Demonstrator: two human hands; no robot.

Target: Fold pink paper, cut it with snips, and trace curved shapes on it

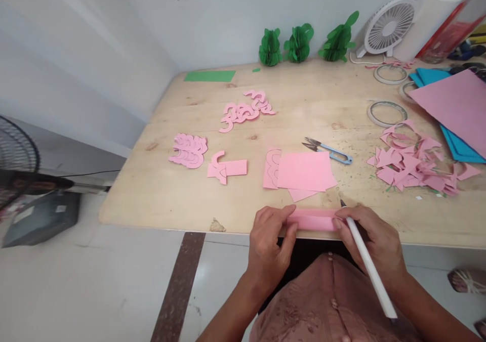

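Observation:
At the near edge of the wooden table (pixel 159 190), both hands pinch a folded pink paper strip (pixel 313 220). My left hand (pixel 271 241) grips its left end between thumb and fingers. My right hand (pixel 374 241) presses the right end and also holds a white pen (pixel 370 266), whose dark tip points up past the strip. Just beyond the strip lies a stack of pink paper sheets (pixel 304 172), with small snips (pixel 328 150) behind it.
Piles of pink cut shapes (pixel 189 151) (pixel 245 110) and a small folded piece (pixel 227 169) lie left of centre. Pink scraps (pixel 413 167), tape rolls (pixel 386 113), pink and blue sheets (pixel 455 104) sit right. Green paper ornaments (pixel 299 43) and a white fan (pixel 389 26) stand along the wall.

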